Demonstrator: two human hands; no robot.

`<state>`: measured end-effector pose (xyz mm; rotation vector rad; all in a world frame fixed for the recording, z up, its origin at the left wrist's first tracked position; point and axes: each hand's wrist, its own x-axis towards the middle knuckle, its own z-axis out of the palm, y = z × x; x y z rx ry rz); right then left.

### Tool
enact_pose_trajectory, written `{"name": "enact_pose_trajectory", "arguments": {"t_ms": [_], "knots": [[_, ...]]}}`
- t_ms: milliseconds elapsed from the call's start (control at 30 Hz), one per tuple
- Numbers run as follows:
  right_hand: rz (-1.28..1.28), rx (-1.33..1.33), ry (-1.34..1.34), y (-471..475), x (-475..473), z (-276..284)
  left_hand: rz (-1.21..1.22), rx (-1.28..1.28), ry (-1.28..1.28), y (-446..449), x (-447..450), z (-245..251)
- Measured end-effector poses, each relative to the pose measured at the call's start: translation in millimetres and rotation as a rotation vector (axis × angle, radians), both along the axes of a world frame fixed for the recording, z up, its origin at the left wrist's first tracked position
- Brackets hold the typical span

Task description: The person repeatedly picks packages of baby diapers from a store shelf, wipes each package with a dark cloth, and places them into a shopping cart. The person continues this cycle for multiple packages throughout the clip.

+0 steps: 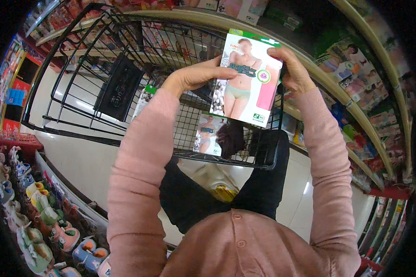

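Observation:
Both of my hands grip a white and green underwear package (241,98) above a black wire shopping cart (188,119). My left hand (198,75) holds its left side, with the thumb across the printed front and the other fingers behind it. The upper right edge is in my right hand (294,71), thumb on the front. A pink patch shows on the package's right side. Below it, a similar package (205,138) lies in the cart beside a dark, crumpled item (231,138). Another white and green package (141,104) is partly hidden by my left sleeve.
A black panel (119,86) is fixed inside the cart's far-left part. Shelves with packaged goods (358,71) curve along the right. Children's shoes (64,235) fill a rack at lower left. Between my legs is a clear and yellow plastic object (223,190).

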<state>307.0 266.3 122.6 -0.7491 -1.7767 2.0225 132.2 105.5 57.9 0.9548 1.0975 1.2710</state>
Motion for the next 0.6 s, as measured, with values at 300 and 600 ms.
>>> {"name": "enact_pose_trajectory", "arguments": {"t_ms": [300,600], "knots": [[0.146,-0.207,-0.134,3.9,-26.9,-138.0,0.71,0.246,-0.502,3.9,-37.6,0.6],[1.161,1.202,-1.049,-100.0,17.3,-269.6,0.722,0.507,-0.91,-0.8,-31.2,17.5]]}}
